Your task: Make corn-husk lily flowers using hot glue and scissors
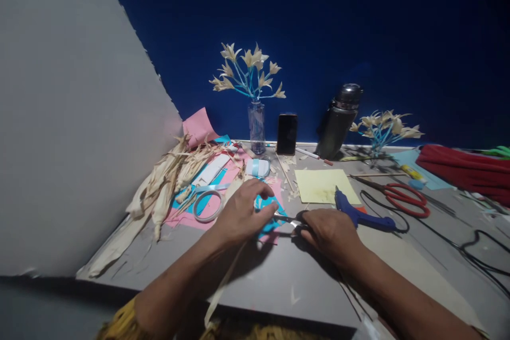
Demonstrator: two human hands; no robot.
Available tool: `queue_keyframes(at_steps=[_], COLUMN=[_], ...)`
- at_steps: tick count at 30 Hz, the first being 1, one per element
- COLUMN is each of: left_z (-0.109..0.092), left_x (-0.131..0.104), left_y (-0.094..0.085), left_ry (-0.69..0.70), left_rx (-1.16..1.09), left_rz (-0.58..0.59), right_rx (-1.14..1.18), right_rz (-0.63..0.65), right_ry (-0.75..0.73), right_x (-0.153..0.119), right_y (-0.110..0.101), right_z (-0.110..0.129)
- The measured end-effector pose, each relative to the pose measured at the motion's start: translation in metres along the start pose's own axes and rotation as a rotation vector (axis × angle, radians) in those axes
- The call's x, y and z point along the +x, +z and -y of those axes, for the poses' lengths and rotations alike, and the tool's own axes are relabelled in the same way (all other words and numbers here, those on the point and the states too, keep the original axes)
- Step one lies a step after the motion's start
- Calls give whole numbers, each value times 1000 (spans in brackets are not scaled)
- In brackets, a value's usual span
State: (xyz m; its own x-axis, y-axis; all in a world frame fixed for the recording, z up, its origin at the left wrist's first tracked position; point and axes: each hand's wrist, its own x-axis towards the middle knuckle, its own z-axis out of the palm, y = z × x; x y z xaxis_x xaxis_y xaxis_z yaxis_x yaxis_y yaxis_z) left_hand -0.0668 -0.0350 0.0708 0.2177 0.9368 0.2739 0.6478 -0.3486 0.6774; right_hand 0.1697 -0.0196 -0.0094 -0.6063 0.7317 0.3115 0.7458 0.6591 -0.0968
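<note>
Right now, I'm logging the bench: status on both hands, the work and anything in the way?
Right hand gripping small scissors. Left hand near their tips, grip unclear. Pale strip runs below left hand. Possible obstacle: blue glue gun beside right hand.

Small silver metal scissors: held above grey table, blades pointing left toward thumb of left hand, handles mostly hidden in right hand; blade opening unclear. Long, narrow, cream husk-like strip: slightly curved, emerging below left hand, lower end past table's front edge; upper end hidden.
</note>
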Motion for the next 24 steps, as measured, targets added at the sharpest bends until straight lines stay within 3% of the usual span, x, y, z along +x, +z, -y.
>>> queue_keyframes(at_steps=[4, 11, 17, 21, 24], left_z=[5, 16, 28, 23, 10], left_x=[12, 12, -13, -33, -50], left_y=[6, -14, -30, -19, 10], left_ry=[-81, -228, -374, -420, -408], left_rx=[-126, -706, -829, -865, -849], left_rz=[37, -359, -405, -336, -72], right_rx=[-15, 125, 117, 84, 18], right_rz=[47, 165, 337, 346, 352], right_ry=[28, 172, 126, 36, 26], right_x=[0, 0, 4, 1, -2], right_y=[-4, -13, -22, -21, -16], right_z=[0, 2, 4, 10, 14])
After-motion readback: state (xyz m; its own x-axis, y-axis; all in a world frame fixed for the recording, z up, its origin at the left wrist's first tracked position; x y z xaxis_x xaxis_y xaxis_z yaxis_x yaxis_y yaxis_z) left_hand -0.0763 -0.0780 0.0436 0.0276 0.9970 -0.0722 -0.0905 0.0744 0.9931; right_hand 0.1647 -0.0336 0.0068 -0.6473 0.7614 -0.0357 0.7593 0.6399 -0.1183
